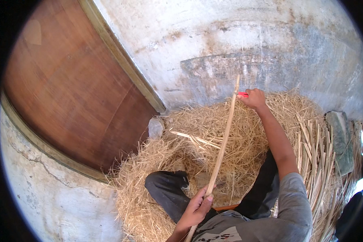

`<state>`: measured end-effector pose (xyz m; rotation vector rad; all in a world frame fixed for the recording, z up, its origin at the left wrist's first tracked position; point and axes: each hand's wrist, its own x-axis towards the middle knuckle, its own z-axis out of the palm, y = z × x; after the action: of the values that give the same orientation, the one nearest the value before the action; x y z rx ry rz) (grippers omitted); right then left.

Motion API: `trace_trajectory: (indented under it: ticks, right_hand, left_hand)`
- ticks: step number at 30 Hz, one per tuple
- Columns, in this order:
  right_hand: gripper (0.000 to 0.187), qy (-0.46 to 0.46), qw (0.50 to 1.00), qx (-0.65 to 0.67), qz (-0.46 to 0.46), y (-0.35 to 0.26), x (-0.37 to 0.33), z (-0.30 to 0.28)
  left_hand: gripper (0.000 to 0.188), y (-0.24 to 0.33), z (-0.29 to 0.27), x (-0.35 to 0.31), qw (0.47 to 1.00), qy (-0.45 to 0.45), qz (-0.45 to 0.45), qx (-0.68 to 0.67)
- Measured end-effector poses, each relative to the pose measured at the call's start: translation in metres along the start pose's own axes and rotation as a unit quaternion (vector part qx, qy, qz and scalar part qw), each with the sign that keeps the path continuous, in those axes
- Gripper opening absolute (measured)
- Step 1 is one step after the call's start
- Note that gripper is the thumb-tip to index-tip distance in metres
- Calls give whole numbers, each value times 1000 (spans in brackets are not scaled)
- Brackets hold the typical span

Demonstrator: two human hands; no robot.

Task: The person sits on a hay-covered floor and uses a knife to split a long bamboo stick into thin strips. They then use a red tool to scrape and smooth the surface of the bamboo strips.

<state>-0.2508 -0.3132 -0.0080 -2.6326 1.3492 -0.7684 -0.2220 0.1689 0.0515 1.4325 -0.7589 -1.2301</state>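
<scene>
A long, pale bamboo strip (224, 145) slants up from my lap toward the wall, its far tip narrow. My left hand (197, 207) is closed round its lower part, just above my lap. Out at the far end, my right hand (254, 99) grips a red-handled knife (243, 94), my arm stretched forward. The knife meets the strip a little below the tip; its blade is too small to make out clearly. Beneath the strip lies a thick heap of straw-coloured shavings (181, 121), spread around my bent legs.
A loose split piece (193, 138) rests on the shavings. To the right lean several long strips (314, 149), beside a greenish stone-like slab (341, 141). A weathered wall (262, 40) rises ahead. A brown wooden door (76, 84) is at left, with a pale lump (155, 128) by its frame.
</scene>
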Motion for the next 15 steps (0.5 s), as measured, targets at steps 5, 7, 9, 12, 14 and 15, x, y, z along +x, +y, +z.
trace_trajectory:
  ticks: [5,7,9,12,14,15]
  right_hand:
    - [91,5,941,142,308,115,-10,12]
    - [92,53,930,164,324,119,3,7]
    - [89,40,949,146,276,112,4,7]
    - [75,-60,984,163,44,-1,-22,-18]
    - [70,-70,975,193,-89,-68,-56,-45]
    - [68,-30,958,217,-187,-83,-73,-44]
  left_hand:
    - [38,4,13,-31,998,4,-4,63]
    - [35,4,-1,-20,997,36,-26,65]
    - [36,-2,-12,4,998,67,-19,-5]
    - [35,11,-23,31,992,102,49,-52]
    - [35,22,-26,44,986,132,88,-47]
    - [36,25,-30,51,986,135,92,-37]
